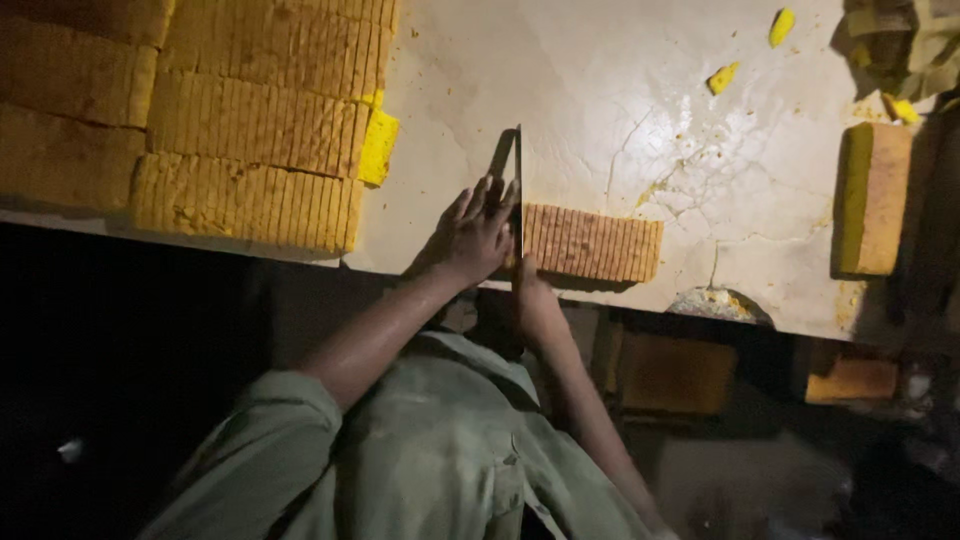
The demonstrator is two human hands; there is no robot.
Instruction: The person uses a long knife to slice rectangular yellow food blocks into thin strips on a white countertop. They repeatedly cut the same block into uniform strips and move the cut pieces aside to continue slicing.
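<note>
A long brown cake loaf [592, 244], scored into many thin slices, lies near the front edge of the pale worktop [600, 110]. A long knife [518, 185] stands on edge at the loaf's left end, its blade running away from me. My right hand [532, 292] grips the knife's handle at the table edge. My left hand [470, 238] lies with fingers spread against the left side of the blade, just left of the loaf.
Stacked rows of sliced yellow-brown cake [250, 120] fill the worktop's left end. A single uncut block [872, 198] stands at the right. Yellow scraps [722, 77] and crumbs lie at the back, beside a crumpled cloth [905, 40]. Brown blocks [672, 374] sit under the table.
</note>
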